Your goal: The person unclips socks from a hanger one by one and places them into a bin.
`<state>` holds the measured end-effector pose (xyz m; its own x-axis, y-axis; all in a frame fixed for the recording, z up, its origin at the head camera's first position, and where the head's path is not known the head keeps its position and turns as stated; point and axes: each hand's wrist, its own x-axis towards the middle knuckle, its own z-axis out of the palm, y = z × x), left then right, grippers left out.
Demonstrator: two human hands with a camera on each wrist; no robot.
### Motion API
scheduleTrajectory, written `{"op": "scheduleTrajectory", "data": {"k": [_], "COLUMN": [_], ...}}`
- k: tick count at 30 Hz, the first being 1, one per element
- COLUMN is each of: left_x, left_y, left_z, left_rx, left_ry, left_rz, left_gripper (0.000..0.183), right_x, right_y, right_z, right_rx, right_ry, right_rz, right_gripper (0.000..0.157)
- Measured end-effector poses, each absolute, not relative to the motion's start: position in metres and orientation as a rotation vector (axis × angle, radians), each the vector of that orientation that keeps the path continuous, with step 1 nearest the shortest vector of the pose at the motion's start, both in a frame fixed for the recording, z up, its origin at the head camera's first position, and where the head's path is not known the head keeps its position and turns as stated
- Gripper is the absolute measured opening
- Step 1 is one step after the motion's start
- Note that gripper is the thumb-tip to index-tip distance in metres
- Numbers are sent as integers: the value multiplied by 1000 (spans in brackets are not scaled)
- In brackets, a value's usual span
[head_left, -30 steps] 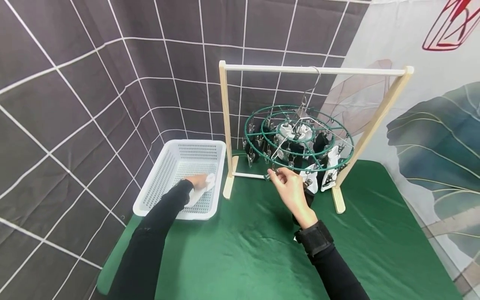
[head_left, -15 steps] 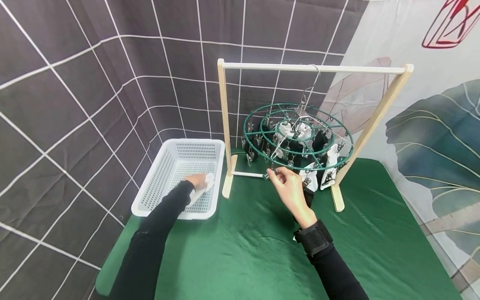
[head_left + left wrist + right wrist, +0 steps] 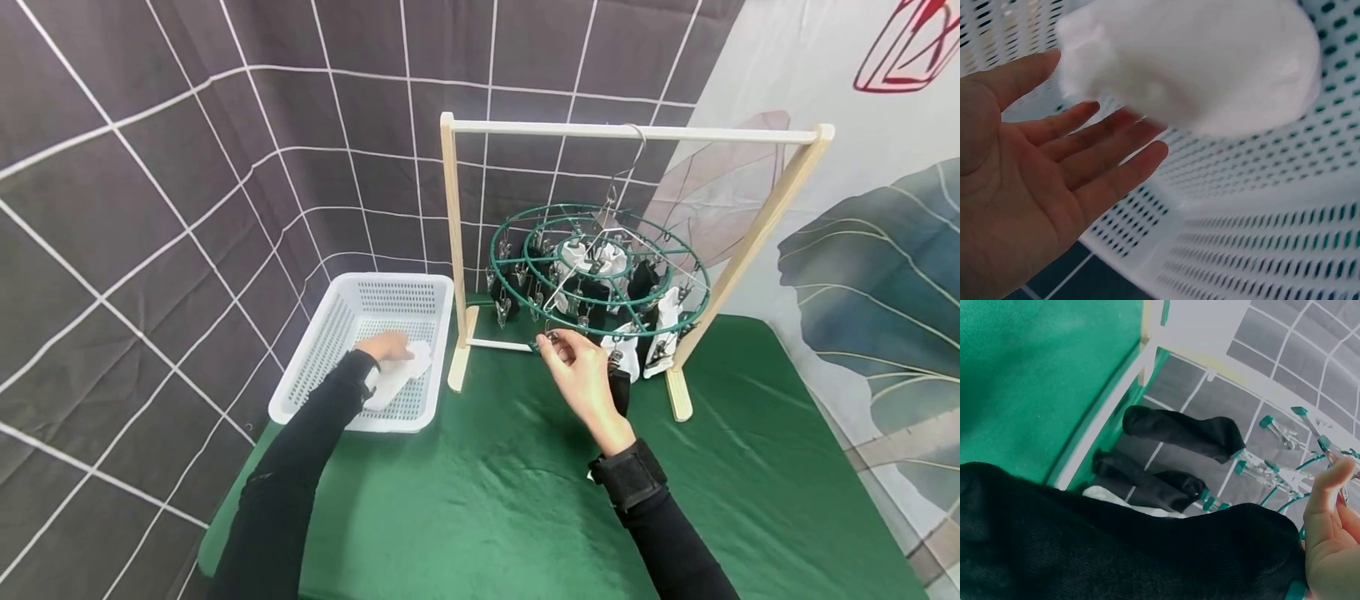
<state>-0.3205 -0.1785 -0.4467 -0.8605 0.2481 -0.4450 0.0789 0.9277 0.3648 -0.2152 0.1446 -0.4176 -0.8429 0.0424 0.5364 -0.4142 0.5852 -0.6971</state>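
Observation:
Inside the white basket (image 3: 401, 423), my left hand (image 3: 386, 346) is over a white sock (image 3: 393, 383). The left wrist view shows its fingers (image 3: 1119, 169) extended and relaxed, with the sock close by the fingertips; whether they touch is unclear. My right hand (image 3: 581, 375) is at the near edge of the round green clip hanger (image 3: 633, 332), pinching a small metal clip (image 3: 553, 337) with green tips between thumb and finger. A black sock (image 3: 1116, 537) fills the foreground of the right wrist view, beside that hand.
The hanger hangs by its hook from a wooden rack (image 3: 540, 128). Several black and white socks are clipped to it, among them a black sock (image 3: 1185, 431) hanging behind. A green cloth (image 3: 480, 500) covers the table, and a grey checked curtain (image 3: 375, 50) stands behind.
My left hand has shifted slightly left and back in the basket, its hold on the white sock loosened, showing more of the sock. My right hand stays at the clip.

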Motion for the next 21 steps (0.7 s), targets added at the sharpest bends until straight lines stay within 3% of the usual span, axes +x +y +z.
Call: {"op": "scheduleTrajectory", "data": {"k": [6,14,17,21], "left_x": [-308,-278,-271,-268], "left_y": [-159,-100,-77,-52], "left_z": [-420,-402,-395,-386], "left_rx": [310,589,948,1635], "left_ry": [2804,3268,3450,3491], "left_rz": [531,839,1024,967], "left_gripper": [46,26,30,44], "right_x": [-214,-204,-198,-190], "right_y": [145,146,146,145], "right_z": [-417,-420,-422,-425], "right_rx": [280,231,241,312], "right_ry": [-2271,-2286,-2252,-2183], "right_rz": [1224,1183,1199,1205], "right_gripper": [28,46,45,37]}}
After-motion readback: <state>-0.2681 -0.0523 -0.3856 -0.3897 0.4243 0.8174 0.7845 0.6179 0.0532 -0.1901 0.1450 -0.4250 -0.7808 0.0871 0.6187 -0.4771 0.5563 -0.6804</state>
